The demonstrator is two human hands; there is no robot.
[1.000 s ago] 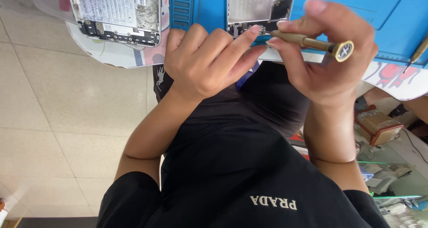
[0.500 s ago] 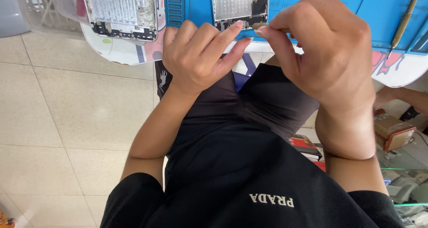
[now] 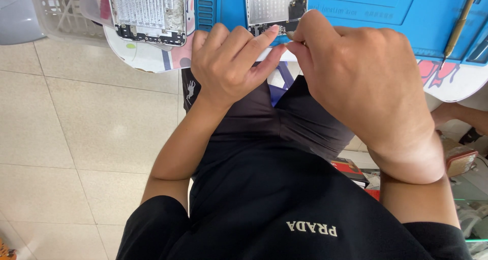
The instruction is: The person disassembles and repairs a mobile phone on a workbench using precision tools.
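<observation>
An opened phone housing (image 3: 272, 6) with a silver inner plate lies on a blue work mat (image 3: 366, 6) at the table's near edge. My left hand (image 3: 231, 62) curls over that edge, fingers together, with the fingertips pressed on the housing's lower left corner. My right hand (image 3: 366, 82) is beside it. Its thumb and forefinger are pinched together at the housing's lower right corner, and anything between them is hidden. A gold-handled screwdriver (image 3: 460, 23) lies on the mat at the far right, away from both hands.
A second opened phone housing (image 3: 147, 11) lies to the left on a patterned table top (image 3: 152, 59). A white plastic basket (image 3: 56, 11) stands at the upper left. My lap in black clothes fills the middle, over a tiled floor (image 3: 76, 128). Boxes lie low right.
My right hand has put the gold screwdriver down on the mat at the right and has come back to pinch at the housing's lower edge. My left hand has stayed in place.
</observation>
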